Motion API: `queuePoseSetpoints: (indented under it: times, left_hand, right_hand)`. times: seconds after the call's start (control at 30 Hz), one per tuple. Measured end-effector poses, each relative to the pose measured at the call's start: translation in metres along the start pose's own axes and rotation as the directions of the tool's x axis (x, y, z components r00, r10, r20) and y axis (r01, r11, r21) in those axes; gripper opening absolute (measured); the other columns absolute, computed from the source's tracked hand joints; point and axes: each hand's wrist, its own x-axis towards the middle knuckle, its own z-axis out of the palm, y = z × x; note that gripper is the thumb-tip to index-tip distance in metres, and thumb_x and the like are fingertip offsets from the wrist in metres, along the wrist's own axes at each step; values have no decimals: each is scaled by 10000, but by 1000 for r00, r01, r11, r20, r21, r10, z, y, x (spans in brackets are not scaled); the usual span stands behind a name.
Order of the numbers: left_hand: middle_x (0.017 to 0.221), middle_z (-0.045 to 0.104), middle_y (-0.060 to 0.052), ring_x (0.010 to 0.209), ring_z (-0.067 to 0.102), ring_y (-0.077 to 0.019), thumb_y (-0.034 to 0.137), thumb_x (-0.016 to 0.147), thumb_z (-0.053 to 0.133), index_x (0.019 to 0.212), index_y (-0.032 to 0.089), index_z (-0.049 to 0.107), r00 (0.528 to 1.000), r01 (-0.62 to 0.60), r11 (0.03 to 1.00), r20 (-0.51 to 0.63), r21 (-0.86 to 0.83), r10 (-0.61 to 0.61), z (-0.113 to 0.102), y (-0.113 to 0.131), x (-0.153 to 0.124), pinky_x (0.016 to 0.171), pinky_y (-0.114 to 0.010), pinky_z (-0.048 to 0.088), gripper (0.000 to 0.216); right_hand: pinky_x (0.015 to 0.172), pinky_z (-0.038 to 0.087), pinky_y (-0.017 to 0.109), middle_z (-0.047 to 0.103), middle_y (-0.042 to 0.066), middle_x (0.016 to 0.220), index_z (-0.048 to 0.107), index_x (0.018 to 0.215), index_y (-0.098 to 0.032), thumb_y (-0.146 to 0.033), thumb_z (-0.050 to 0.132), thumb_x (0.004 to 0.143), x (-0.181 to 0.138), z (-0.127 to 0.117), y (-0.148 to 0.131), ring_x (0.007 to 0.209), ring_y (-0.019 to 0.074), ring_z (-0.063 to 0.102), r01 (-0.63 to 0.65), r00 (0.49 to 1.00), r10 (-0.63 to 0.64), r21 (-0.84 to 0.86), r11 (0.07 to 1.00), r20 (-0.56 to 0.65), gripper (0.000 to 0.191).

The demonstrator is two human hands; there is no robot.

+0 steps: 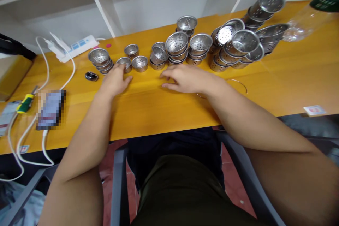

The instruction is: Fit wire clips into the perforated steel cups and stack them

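My left hand (113, 80) reaches over the table, its fingertips at a small perforated metal cup (126, 64) and its thumb spread away to the right. Whether the fingertips press on that cup, I cannot tell. Beside it stand two more small cups, one behind (131, 50) and one to the right (140, 63). My right hand (182, 77) hovers low over the wood, fingers apart and nothing held, just in front of a stack of perforated cups (177, 44). A shorter stack (99, 58) stands left of my left hand.
Many nested perforated cups (242, 44) crowd the right back. A thin curved wire (239, 82) lies by my right forearm. On the left are a power strip (79, 47), a phone (51, 109) on a white cable, a screwdriver (25, 103) and a small black object (91, 76).
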Motion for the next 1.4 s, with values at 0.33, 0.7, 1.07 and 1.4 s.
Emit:
queuePoseSetpoints:
  times: [0.33,0.7,1.07,1.4]
  left_hand:
    - [1189,807,-126,1081,805,-366,304,999,879,1051,256,768,994,-25,1000,104,16,23,-16,3,-7,1099,-612,725,132]
    - [1203,853,-68,1119,854,-327,266,1016,862,1179,290,720,926,-349,908,64,-233,372,-19,54,-23,973,-437,698,218]
    - [1752,711,-179,1679,750,-446,632,1121,980,1731,345,617,861,-507,818,-202,-272,466,13,56,-21,1354,-655,702,765]
    - [1816,766,-181,1649,831,-469,445,1060,1044,1856,340,461,919,-392,818,-139,-421,369,51,63,-16,1332,-695,757,992]
  right_hand:
    - [951,535,433,916,206,1488,878,1520,-171,-411,731,1282,2,3,2,1271,388,852,4,1000,-5,21,1000,7,369]
    - [1074,651,468,787,175,1566,799,1601,-270,-352,618,1301,15,29,-23,1257,344,804,321,905,-192,316,893,-379,359]
    - [941,653,446,779,50,1167,590,1675,-293,-397,724,1237,23,44,-23,946,281,759,116,934,100,557,822,-343,470]
    - [1004,673,510,840,90,1119,801,1702,-283,-419,503,1309,23,37,-29,991,334,759,22,905,192,495,869,-379,511]
